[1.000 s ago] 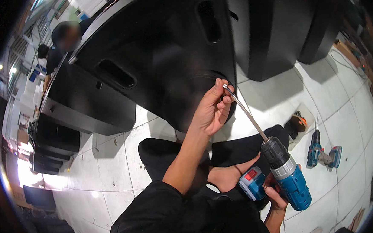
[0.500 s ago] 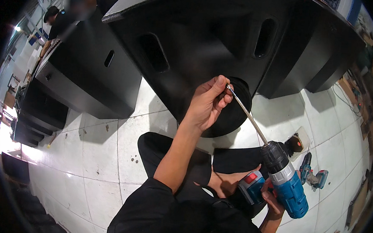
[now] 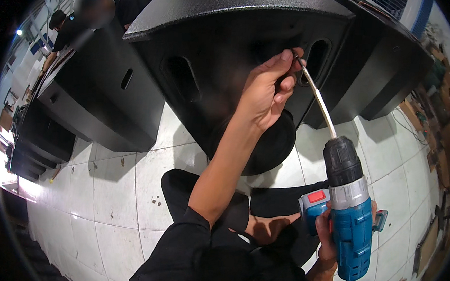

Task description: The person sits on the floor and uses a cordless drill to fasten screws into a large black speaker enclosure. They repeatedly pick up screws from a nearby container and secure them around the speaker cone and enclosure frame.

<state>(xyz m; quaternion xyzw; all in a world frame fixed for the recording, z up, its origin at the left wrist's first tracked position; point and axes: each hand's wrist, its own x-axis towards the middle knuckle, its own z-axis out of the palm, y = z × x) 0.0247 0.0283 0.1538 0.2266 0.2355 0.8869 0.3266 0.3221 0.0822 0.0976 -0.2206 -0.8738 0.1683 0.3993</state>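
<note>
My right hand [image 3: 326, 239] grips a blue and grey cordless drill [image 3: 352, 230], its battery with a red button to the left. From the chuck a long metal driver bit [image 3: 323, 105] slants up and left. My left hand [image 3: 269, 89] pinches around the far end of that bit, against something small and dark that looks like a screw head; the fingers hide most of it. Just behind the fingertips stands a tall black cabinet [image 3: 230, 48], with an oval slot [image 3: 319, 56] beside them. A round black disc-like part [image 3: 268, 151] sits low on the cabinet, below my left wrist.
More black cabinets stand at the left [image 3: 109, 97] and right [image 3: 373, 72]. Part of another blue tool [image 3: 381, 220] shows on the white tiled floor [image 3: 113, 200] behind the drill. Wooden pieces [image 3: 444, 128] line the right edge. Two people [image 3: 67, 30] are at the upper left.
Both hands have moved up and a little right with the drill and bit. The bit's tip has gone from near the round part to the height of the oval slot.
</note>
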